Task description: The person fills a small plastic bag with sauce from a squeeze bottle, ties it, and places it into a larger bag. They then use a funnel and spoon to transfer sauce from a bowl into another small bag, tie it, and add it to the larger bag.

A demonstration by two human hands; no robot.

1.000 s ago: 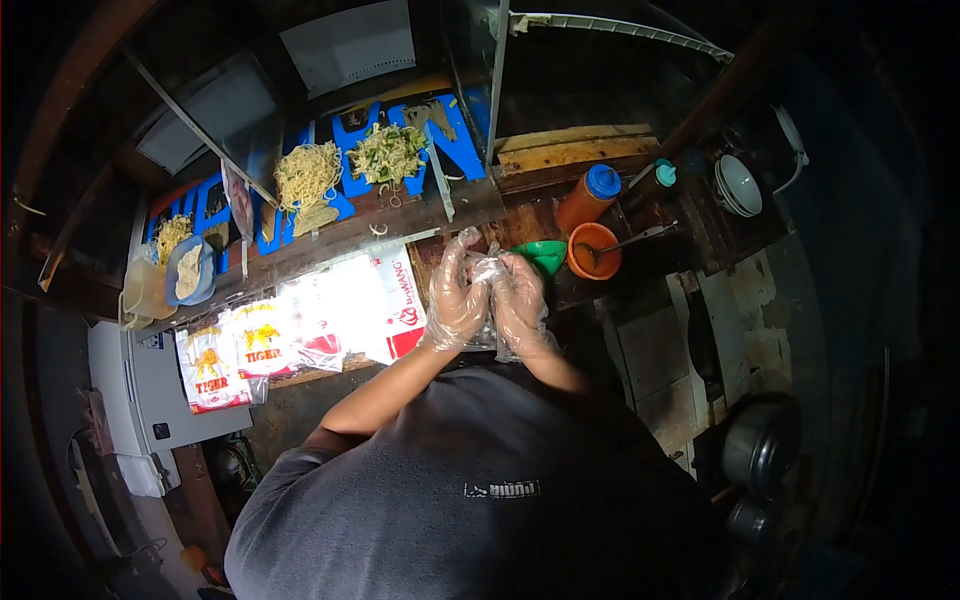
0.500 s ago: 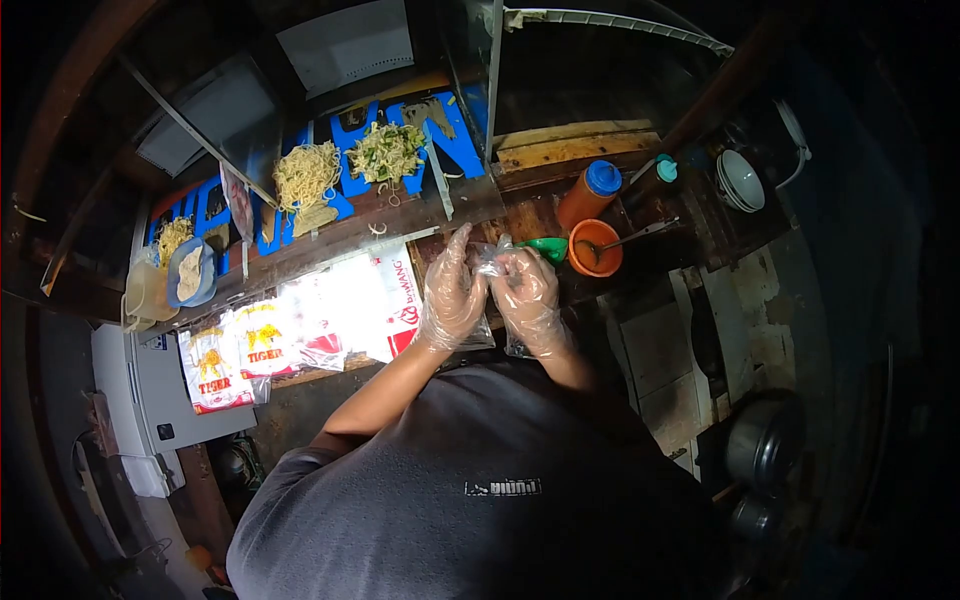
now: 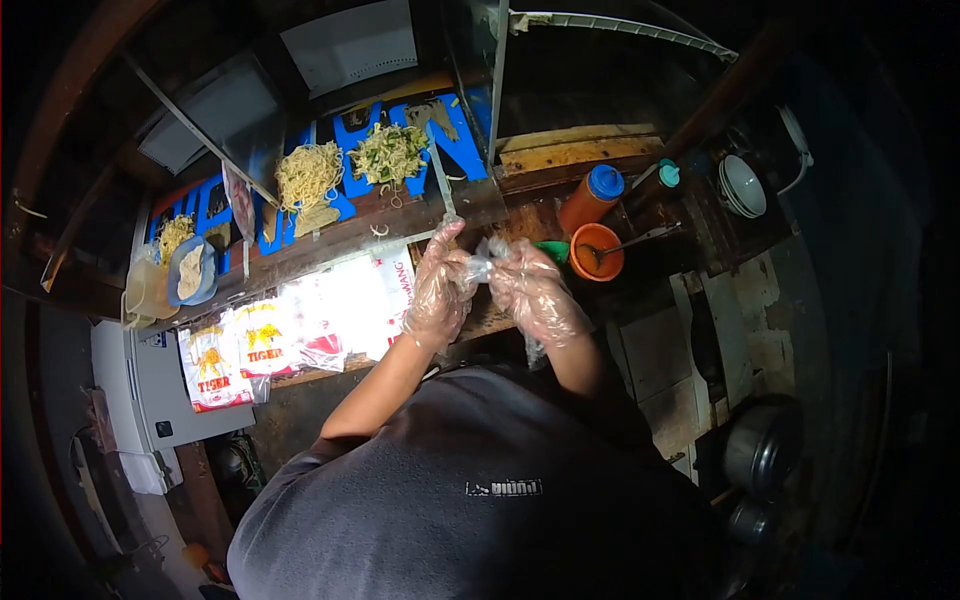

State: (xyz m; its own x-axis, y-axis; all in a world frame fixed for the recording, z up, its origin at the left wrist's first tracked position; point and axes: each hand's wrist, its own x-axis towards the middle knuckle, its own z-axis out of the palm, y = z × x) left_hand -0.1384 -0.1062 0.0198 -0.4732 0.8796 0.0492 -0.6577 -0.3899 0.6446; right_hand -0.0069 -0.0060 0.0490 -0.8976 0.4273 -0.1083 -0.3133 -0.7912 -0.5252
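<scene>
Thin see-through plastic gloves cover both my hands. At the counter's front edge, my left hand [image 3: 440, 290] pinches one side of a bunched piece of clear plastic [image 3: 479, 268], its other fingers pointing up and away. Opposite it, my right hand [image 3: 540, 290] has its fingers curled round the other side of the plastic. Loose clear plastic hangs below the right wrist. Just beyond the right hand lies a green item [image 3: 552, 254], partly covered, beside an orange cup [image 3: 597, 250] with a spoon in it.
Printed plastic packs [image 3: 262, 335] and white sheets lie along the counter at left. Behind glass sit noodles [image 3: 309, 175], chopped greens with noodles [image 3: 388, 153] and a blue tub [image 3: 192, 272]. An orange bottle [image 3: 592, 198] and white bowls [image 3: 741, 186] stand right.
My hands have drawn slightly apart, with the plastic now bunched between them. The right hand has turned and dropped a little; loose plastic hangs nearer its wrist.
</scene>
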